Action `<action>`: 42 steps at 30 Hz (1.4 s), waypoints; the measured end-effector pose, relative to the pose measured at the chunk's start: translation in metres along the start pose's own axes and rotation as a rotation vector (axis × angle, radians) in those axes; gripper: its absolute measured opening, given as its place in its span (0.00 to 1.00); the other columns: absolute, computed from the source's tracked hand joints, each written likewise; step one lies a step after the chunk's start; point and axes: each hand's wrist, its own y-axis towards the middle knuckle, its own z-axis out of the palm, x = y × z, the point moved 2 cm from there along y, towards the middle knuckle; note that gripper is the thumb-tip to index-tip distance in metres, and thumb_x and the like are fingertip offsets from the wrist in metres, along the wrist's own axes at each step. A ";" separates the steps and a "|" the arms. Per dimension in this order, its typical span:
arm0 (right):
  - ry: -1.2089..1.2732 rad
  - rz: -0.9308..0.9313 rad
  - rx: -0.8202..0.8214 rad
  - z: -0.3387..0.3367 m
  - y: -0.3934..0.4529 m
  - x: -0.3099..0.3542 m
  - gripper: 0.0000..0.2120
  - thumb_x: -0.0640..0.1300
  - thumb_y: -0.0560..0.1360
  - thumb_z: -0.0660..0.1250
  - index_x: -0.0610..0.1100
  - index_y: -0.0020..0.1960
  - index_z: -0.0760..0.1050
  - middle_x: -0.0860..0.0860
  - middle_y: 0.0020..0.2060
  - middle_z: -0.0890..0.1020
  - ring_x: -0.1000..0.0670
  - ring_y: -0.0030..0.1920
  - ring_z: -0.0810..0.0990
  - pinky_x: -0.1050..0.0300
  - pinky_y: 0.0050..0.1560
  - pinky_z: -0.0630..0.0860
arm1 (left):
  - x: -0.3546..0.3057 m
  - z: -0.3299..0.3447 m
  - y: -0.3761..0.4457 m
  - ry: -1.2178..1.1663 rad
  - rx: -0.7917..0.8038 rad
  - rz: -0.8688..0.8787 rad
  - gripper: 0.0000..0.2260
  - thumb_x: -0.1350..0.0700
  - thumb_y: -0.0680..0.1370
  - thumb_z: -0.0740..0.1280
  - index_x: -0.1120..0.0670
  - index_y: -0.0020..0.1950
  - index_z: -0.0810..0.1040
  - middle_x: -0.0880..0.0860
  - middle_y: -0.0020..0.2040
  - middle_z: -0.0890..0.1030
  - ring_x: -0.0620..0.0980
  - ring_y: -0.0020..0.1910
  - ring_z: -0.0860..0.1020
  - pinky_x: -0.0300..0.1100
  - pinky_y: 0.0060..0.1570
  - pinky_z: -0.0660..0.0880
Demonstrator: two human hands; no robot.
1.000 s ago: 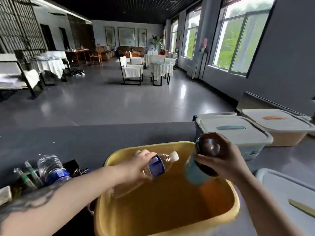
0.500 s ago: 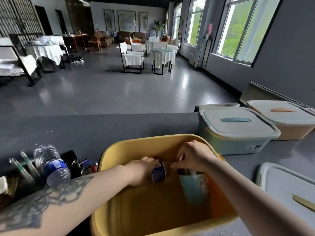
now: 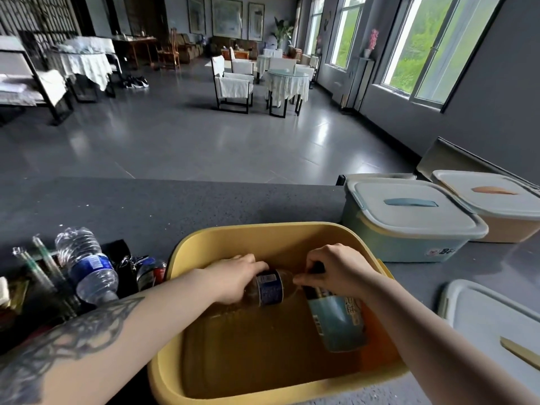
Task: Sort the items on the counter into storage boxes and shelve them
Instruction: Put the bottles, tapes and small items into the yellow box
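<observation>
An open yellow storage box (image 3: 233, 232) sits on the grey counter in front of me. Both hands are down inside it. My left hand (image 3: 233, 277) grips a clear water bottle with a blue label (image 3: 270, 289), lying on its side. My right hand (image 3: 336, 268) holds the dark top of a bottle with a light-blue label (image 3: 336, 320), which stands tilted against the box's right wall. On the counter to the left lies another clear water bottle (image 3: 87, 267) among several small items, including glass tubes (image 3: 43, 261).
A lidded blue box (image 3: 409, 223) and a lidded orange box (image 3: 496, 206) stand at the right rear of the counter. A loose white lid (image 3: 491, 323) lies at the right front. Beyond the counter is an open room with tables and chairs.
Both hands have gone down from above the rim into the yellow box, carrying their bottles with them. The view has tipped downward.
</observation>
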 end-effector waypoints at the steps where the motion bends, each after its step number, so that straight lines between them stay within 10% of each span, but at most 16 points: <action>1: 0.039 -0.006 0.018 0.001 -0.002 -0.002 0.20 0.72 0.66 0.65 0.55 0.38 0.75 0.57 0.32 0.78 0.59 0.34 0.75 0.60 0.32 0.69 | 0.000 0.001 0.000 0.011 0.001 0.000 0.35 0.66 0.75 0.64 0.43 0.76 0.55 0.49 0.64 0.67 0.52 0.65 0.69 0.47 0.60 0.72; 11: 0.298 0.045 0.318 0.023 -0.009 -0.007 0.16 0.70 0.62 0.71 0.60 0.40 0.75 0.61 0.38 0.79 0.62 0.41 0.77 0.67 0.37 0.70 | 0.007 0.003 0.008 -0.144 0.029 0.053 0.29 0.40 0.76 0.63 0.42 0.75 0.57 0.49 0.69 0.65 0.50 0.68 0.65 0.47 0.65 0.68; 15: 0.340 0.095 0.421 0.028 -0.009 -0.002 0.29 0.76 0.60 0.64 0.54 0.46 0.79 0.57 0.39 0.82 0.58 0.38 0.79 0.63 0.35 0.73 | 0.008 0.007 0.013 -0.159 0.013 0.055 0.27 0.43 0.78 0.63 0.42 0.74 0.58 0.48 0.68 0.67 0.49 0.65 0.68 0.46 0.63 0.69; 25: 0.247 0.111 0.444 0.033 -0.002 0.005 0.12 0.73 0.57 0.71 0.70 0.36 0.76 0.67 0.34 0.81 0.66 0.37 0.78 0.71 0.32 0.69 | -0.007 -0.008 -0.004 0.136 -0.085 0.032 0.23 0.46 0.80 0.60 0.48 0.74 0.62 0.54 0.66 0.73 0.57 0.62 0.74 0.52 0.55 0.75; 30: 0.276 0.116 -0.020 0.013 0.006 -0.008 0.32 0.86 0.57 0.48 0.67 0.41 0.78 0.64 0.35 0.81 0.60 0.35 0.80 0.65 0.37 0.73 | 0.014 -0.042 -0.049 -0.381 -0.618 -0.133 0.18 0.40 0.77 0.61 0.45 0.65 0.72 0.48 0.60 0.78 0.47 0.54 0.77 0.43 0.50 0.74; 35: 0.506 0.044 -0.376 -0.037 0.026 0.081 0.26 0.77 0.68 0.52 0.60 0.43 0.79 0.63 0.33 0.82 0.61 0.35 0.80 0.58 0.36 0.74 | 0.085 -0.026 -0.135 -0.943 -1.315 -0.380 0.07 0.50 0.74 0.65 0.47 0.50 0.79 0.43 0.42 0.81 0.43 0.41 0.79 0.42 0.41 0.77; 40: 0.616 -0.173 -0.196 -0.023 0.040 0.214 0.00 0.51 0.72 0.71 0.56 0.43 0.81 0.60 0.37 0.84 0.64 0.40 0.81 0.65 0.39 0.76 | 0.145 0.030 -0.175 -0.916 -1.200 -0.620 0.10 0.66 0.75 0.66 0.50 0.48 0.78 0.47 0.42 0.80 0.51 0.42 0.78 0.40 0.46 0.76; 42: 0.709 -0.122 -0.107 -0.002 0.056 0.251 0.06 0.45 0.72 0.72 0.50 0.50 0.81 0.55 0.42 0.85 0.59 0.45 0.82 0.60 0.46 0.78 | 0.162 0.037 -0.182 -0.670 -1.114 -0.597 0.09 0.64 0.73 0.68 0.51 0.49 0.80 0.46 0.44 0.81 0.48 0.45 0.79 0.40 0.48 0.76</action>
